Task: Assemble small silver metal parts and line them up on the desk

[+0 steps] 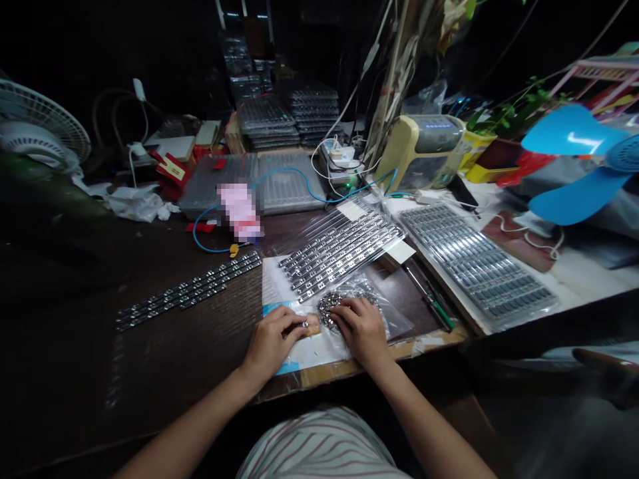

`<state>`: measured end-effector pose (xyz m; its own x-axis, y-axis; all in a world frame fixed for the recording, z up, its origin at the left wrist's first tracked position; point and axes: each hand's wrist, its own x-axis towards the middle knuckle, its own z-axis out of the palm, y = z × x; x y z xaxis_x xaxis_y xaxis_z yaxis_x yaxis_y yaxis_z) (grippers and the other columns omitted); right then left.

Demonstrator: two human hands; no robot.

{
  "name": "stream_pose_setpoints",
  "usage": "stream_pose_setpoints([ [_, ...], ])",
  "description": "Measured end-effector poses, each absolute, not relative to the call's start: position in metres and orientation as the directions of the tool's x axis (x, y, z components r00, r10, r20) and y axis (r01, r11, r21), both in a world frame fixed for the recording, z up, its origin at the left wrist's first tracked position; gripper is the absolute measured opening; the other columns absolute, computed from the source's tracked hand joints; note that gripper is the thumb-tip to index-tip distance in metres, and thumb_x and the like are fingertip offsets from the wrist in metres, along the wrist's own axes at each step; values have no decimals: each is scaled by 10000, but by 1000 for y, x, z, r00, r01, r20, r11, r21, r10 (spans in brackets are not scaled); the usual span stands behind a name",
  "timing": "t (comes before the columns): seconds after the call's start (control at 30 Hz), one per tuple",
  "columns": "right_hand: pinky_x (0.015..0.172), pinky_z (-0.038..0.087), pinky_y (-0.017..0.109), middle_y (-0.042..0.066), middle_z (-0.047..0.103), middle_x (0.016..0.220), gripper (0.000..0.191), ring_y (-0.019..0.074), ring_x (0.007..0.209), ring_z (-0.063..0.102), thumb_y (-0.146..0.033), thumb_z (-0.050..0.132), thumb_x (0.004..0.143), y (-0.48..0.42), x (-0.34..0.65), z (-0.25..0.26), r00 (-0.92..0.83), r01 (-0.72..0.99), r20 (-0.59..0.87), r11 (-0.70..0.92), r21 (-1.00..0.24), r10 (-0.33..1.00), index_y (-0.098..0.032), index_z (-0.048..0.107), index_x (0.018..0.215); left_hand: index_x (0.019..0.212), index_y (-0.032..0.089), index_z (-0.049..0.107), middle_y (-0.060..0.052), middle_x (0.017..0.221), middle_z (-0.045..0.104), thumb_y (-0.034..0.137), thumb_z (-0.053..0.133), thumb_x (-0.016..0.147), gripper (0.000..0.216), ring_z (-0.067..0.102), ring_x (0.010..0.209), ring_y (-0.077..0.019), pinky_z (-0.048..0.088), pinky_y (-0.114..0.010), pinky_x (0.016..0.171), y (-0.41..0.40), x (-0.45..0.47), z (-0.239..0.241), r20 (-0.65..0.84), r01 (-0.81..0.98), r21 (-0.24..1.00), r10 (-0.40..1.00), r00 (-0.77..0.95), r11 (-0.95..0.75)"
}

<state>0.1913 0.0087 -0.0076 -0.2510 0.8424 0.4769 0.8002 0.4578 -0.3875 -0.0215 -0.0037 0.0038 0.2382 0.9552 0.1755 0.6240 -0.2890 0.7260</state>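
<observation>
My left hand [272, 339] is closed in a pinch on a small shiny metal part [305, 324], right beside a small wooden block [313, 324] on a white sheet. The part's exact kind is too small to tell. My right hand [363, 327] has its fingertips bent into a heap of small metal parts [327, 307] on a clear plastic bag [397, 307]. Whatever its fingers pinch is hidden among the pieces. Just beyond both hands, a clear tray [344, 256] holds rows of dark strips with shiny metal pieces.
More dark strips [190, 291] lie at left. A filled clear tray [479, 263] and a green-handled screwdriver [442, 314] are at right. Stacked trays [292, 183], a yellowish machine [424, 153] and a blue-bladed fan [579, 163] stand behind. A blue cable [304, 179] crosses the back.
</observation>
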Motion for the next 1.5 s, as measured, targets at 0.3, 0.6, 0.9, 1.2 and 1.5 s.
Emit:
stream_pose_setpoints([
  [0.3,758,452,329,53,658,899,145,185,851,585,-188,511,874,7,192,-6,-184,731,511,464,-500,840,-207,652,903,881,210,706,-47,811,633,261,609,836,119,597,791,-174,466,-288,712,-3,-16,7,197,671,671,948,249,-315],
  [0.6,744,460,299,38,651,877,156,167,839,588,-189,520,897,5,184,7,-219,620,483,503,-602,848,-227,654,967,894,205,700,-46,855,653,253,581,850,135,613,813,-169,479,-272,706,-1,-21,5,227,554,783,959,172,-284],
  [0.9,708,326,315,11,646,728,157,160,750,514,-367,642,840,5,148,7,-323,725,431,513,-460,842,-242,686,755,876,197,702,-39,857,660,217,619,820,102,624,820,-162,491,-269,733,0,-26,4,231,505,825,967,109,-254],
  [1.2,718,288,320,-2,652,843,81,160,799,480,-354,710,786,8,142,-3,-324,742,449,518,-425,833,-274,711,797,885,199,702,-30,856,656,209,617,821,106,625,811,-152,493,-249,709,0,-25,2,228,500,830,968,102,-248],
  [1.5,759,321,336,16,650,986,192,188,894,488,-321,660,834,7,159,8,-333,790,394,482,-378,857,-303,685,1023,870,193,709,-42,843,662,246,616,819,119,625,796,-159,489,-237,645,1,-26,1,212,501,835,973,93,-229],
])
